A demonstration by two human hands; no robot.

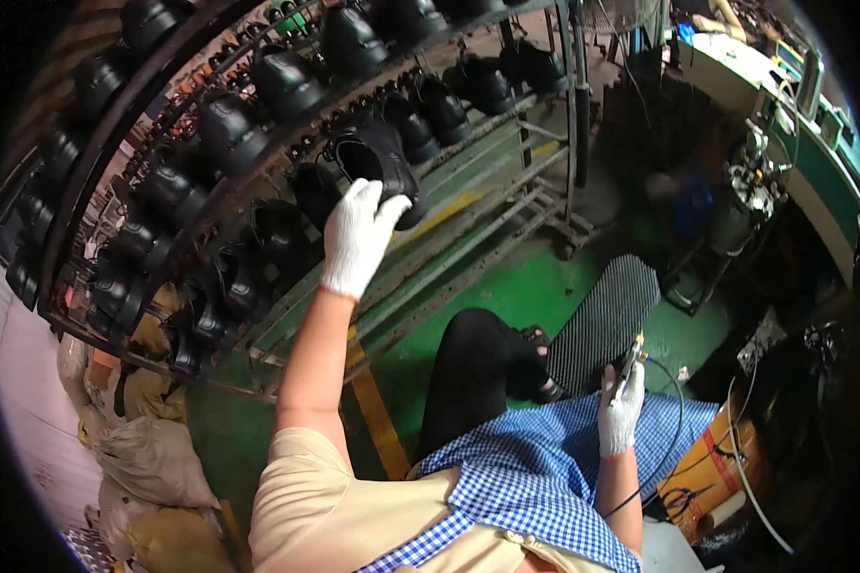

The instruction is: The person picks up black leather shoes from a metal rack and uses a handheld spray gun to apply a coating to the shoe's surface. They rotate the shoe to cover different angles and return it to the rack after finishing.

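My left hand (358,239), in a white knit glove, reaches up to the rack and grips a black shoe (395,162) by its side. The shoe is tilted, its opening facing up and left. Low on the right, my right hand (622,413), also gloved in white, holds a slim metal hand tool with a brass-coloured tip (631,361). A thin dark hose (677,392) runs from the tool. What kind of tool it is, I cannot tell. Beyond it lies a long, dark ribbed pad (607,310), near my knee.
A metal rack (492,205) carries rows of black shoes (287,81) across the left and top. Sacks (153,463) lie on the floor at lower left. A green-edged workbench (822,143) curves along the right. An orange-yellow box (707,468) stands beside my right arm.
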